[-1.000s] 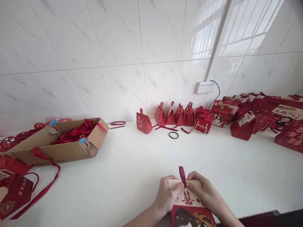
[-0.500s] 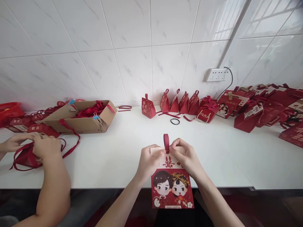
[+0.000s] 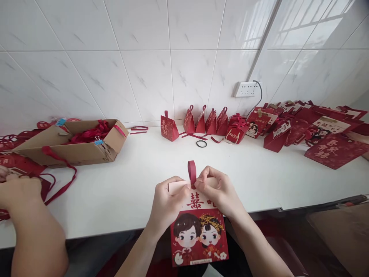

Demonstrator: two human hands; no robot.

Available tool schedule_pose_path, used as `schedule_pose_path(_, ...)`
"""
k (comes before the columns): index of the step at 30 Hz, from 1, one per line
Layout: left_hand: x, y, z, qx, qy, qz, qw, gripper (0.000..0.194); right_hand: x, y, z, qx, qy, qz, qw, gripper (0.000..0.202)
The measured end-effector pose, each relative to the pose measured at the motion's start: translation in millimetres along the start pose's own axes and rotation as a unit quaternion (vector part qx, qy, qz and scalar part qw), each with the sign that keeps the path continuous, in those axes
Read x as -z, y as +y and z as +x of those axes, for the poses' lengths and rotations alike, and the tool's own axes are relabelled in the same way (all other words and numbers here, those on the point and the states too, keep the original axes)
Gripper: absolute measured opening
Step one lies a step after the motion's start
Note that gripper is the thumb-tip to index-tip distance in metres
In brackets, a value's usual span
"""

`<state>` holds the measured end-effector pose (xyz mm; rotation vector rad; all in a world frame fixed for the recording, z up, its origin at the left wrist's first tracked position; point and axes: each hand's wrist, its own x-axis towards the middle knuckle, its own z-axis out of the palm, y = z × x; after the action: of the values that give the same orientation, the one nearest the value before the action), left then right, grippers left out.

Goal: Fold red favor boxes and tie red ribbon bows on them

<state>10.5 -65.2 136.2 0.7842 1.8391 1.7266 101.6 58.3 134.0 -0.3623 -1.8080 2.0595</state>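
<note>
I hold a red paper gift bag [image 3: 198,238] printed with a cartoon couple, flat and upright at the near edge of the white table [image 3: 138,181]. My left hand [image 3: 167,202] pinches the left side of its pale top flap. On the right side of that flap my right hand [image 3: 217,190] pinches, its fingertips against a short red ribbon loop [image 3: 191,173] that sticks up from the flap's middle.
Another person's hands [image 3: 15,188] work on a red bag at the far left. A cardboard box [image 3: 72,148] holds red ribbons. Small folded red boxes [image 3: 201,123] line the wall, a black hair tie [image 3: 201,144] before them. Red bags [image 3: 314,132] pile at right.
The view has dipped and shifted, bringing the bag's full front into sight. The other person's hands came into view at left. My hands keep pinching the flap beside the ribbon loop.
</note>
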Motion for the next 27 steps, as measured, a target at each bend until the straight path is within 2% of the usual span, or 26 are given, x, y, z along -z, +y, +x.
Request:
schedule_pose_path(4,0.6,4.6,-1.9,-0.008,0.019,-0.017,1.000,0.030,-2.5,-4.9,-5.9,0.048,0.004,-0.031,0.998,0.026)
schedule_pose_path(6,1.7,10.0,-4.4,-0.015,0.043,-0.019,0.999,0.027,-1.3,-6.9,-9.4,0.072,-0.007,-0.027,0.997,0.031)
schedule_pose_path(9,3.9,21.2,-16.0,-0.029,0.063,-0.009,0.998,0.025,4.1,-4.6,-9.0,0.068,0.013,-0.058,0.996,0.029)
schedule_pose_path(11,3.0,26.7,-28.9,-0.060,0.007,0.005,0.998,0.032,7.6,1.8,-1.5,0.074,0.046,-0.048,0.995,0.038)
schedule_pose_path(13,-2.2,26.6,-42.7,-0.141,-0.075,0.039,0.986,0.051,8.5,10.8,10.5,0.064,0.005,0.081,0.995,0.043)
schedule_pose_path(15,-12.3,20.4,-52.9,-0.258,-0.137,0.107,0.950,0.063,5.9,20.5,22.8,0.037,-0.084,0.214,0.972,0.048)
schedule_pose_path(17,-25.3,12.0,-57.3,-0.377,-0.172,0.180,0.892,0.065,0.2,28.3,30.7,0.028,-0.167,0.280,0.945,0.060)
schedule_pose_path(19,-36.8,6.4,-56.9,-0.445,-0.203,0.234,0.840,0.058,-7.0,32.7,32.3,0.038,-0.198,0.305,0.931,0.070)
schedule_pose_path(21,-43.0,5.4,-54.8,-0.458,-0.220,0.276,0.816,0.048,-12.6,34.0,29.9,0.035,-0.187,0.329,0.925,0.074)
schedule_pose_path(24,-39.8,7.6,-54.2,-0.455,-0.221,0.297,0.810,0.045,-11.3,34.2,27.5,0.012,-0.109,0.327,0.939,0.072)
schedule_pose_path(26,-30.7,7.5,-56.4,-0.455,-0.200,0.266,0.826,0.050,-3.1,34.0,28.8,0.001,-0.053,0.303,0.952,0.068)
schedule_pose_path(27,-25.0,6.7,-57.6,-0.437,-0.184,0.243,0.846,0.056,2.4,33.2,29.5,-0.009,-0.019,0.281,0.960,0.064)
